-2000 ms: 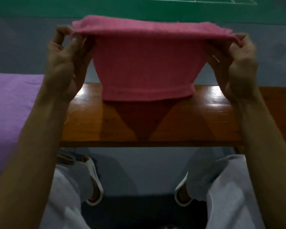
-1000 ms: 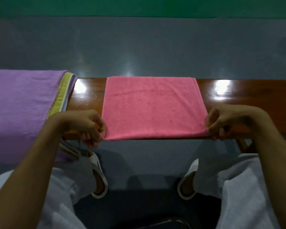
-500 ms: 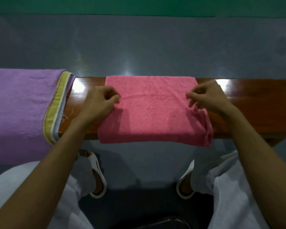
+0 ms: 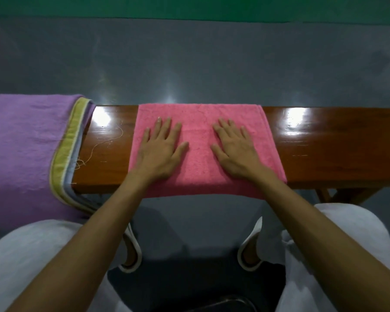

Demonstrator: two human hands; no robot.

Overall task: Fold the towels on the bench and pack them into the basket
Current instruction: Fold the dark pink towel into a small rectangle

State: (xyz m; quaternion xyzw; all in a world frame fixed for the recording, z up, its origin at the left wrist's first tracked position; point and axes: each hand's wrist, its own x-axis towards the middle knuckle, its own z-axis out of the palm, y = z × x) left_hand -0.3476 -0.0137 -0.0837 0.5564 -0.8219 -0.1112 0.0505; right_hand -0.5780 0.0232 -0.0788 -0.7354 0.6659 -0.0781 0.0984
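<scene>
Both my hands lie flat, palms down, on the pink towel (image 4: 200, 152); my left hand (image 4: 160, 152) presses its left half, my right hand (image 4: 236, 154) its right half, fingers spread, grip open on both, nothing pinched or held. The pink towel sits across the middle of the bench (image 4: 324, 149), already folded into a roughly square pad, far edge lined up with the bench's far edge, near edge hanging a bit over the front. How many layers are in it I cannot tell from above. I judge this as the flattening step of a fold, so this towel is partly done: probably one more fold across before it is basket-size, though that is a guess. To the left, a purple towel (image 4: 25, 154) with a yellow-green border strip drapes over the bench end and down the front, not folded small; striped edges of something beneath it peek out at its corner, maybe another towel, can't say. A loose thread (image 4: 99, 149) lies on the bare wood between the two towels. The basket is not in view, so I can't say whether anything is packed. Left to do, by my read: finish the pink one, fold the purple stack, pack everything.
</scene>
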